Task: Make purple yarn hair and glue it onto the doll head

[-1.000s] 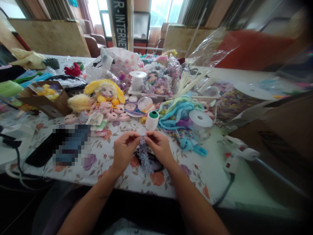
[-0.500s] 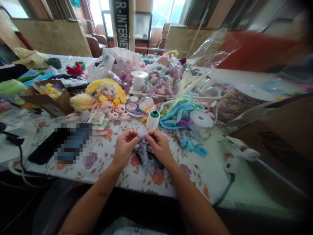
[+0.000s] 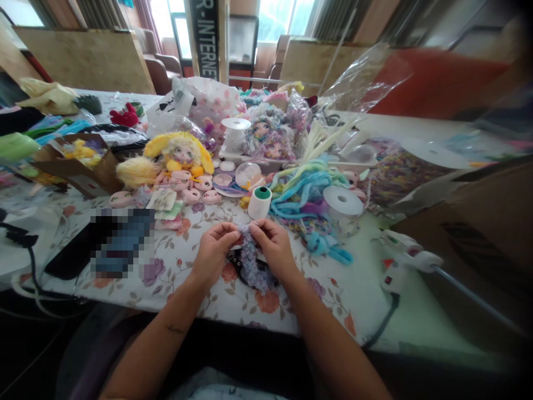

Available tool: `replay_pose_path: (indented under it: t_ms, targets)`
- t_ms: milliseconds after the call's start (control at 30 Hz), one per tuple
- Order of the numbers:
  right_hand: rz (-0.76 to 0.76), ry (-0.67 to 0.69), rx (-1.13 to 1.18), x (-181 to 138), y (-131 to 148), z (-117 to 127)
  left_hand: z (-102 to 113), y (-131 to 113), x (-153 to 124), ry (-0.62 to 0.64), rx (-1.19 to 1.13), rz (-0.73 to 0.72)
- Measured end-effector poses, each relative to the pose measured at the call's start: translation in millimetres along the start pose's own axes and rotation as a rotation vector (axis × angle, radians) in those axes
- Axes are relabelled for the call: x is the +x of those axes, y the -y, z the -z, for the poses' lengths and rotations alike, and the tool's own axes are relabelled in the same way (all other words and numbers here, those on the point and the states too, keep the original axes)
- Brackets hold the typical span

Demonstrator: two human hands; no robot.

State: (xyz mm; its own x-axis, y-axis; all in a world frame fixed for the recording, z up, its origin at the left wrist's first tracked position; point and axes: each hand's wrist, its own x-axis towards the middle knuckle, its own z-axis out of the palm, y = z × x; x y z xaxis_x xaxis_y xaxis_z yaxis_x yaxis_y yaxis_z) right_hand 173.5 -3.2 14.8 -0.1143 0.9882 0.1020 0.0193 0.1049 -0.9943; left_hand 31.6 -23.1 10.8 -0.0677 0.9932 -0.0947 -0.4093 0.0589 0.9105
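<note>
Fuzzy lilac-grey yarn (image 3: 253, 261) hangs in a strip between my two hands. My left hand (image 3: 214, 250) pinches its upper end with thumb and fingertips. Close against it, my right hand (image 3: 272, 247) is closed on the same end from the other side. The lower part of the strip droops over a black object (image 3: 238, 264) on the flowered tablecloth, mostly covered, so its kind is unclear. Just beyond my fingertips stands a white thread cone (image 3: 260, 203) with a green top.
Doll heads (image 3: 190, 194) and a yellow-eared doll (image 3: 183, 155) lie ahead to the left. Blue-green fibre strips (image 3: 297, 186) and a white spool (image 3: 343, 200) are ahead right. A glue gun (image 3: 410, 250) sits at right, a black phone (image 3: 79, 250) at left, a cardboard box (image 3: 81, 172) farther back.
The yarn strip has shifted slightly and hangs a little wider, with more of the black object showing beneath. Both hands stay pinched on its upper end.
</note>
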Motion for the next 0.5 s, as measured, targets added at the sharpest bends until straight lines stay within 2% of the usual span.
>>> replay_pose_path:
  t_ms: [67,133,267,333,400,500]
  targets:
    - [-0.015,0.007,0.021,1,0,0,1,2,0,-0.006,-0.037,0.005]
    - [-0.006,0.004,0.01,1,0,-1,4,2,0,-0.021,0.03,-0.08]
    - [0.009,-0.01,0.006,1,-1,-2,7,-5,0,0.036,0.379,-0.302]
    - [0.012,0.001,0.018,0,-2,-2,6,-11,1,0.069,0.522,-0.354]
    - [0.0,0.016,0.043,0,-2,-2,5,-15,4,0.077,0.548,-0.301]
    - [-0.042,0.024,0.099,0,-3,-1,5,-15,8,0.09,0.415,-0.116]
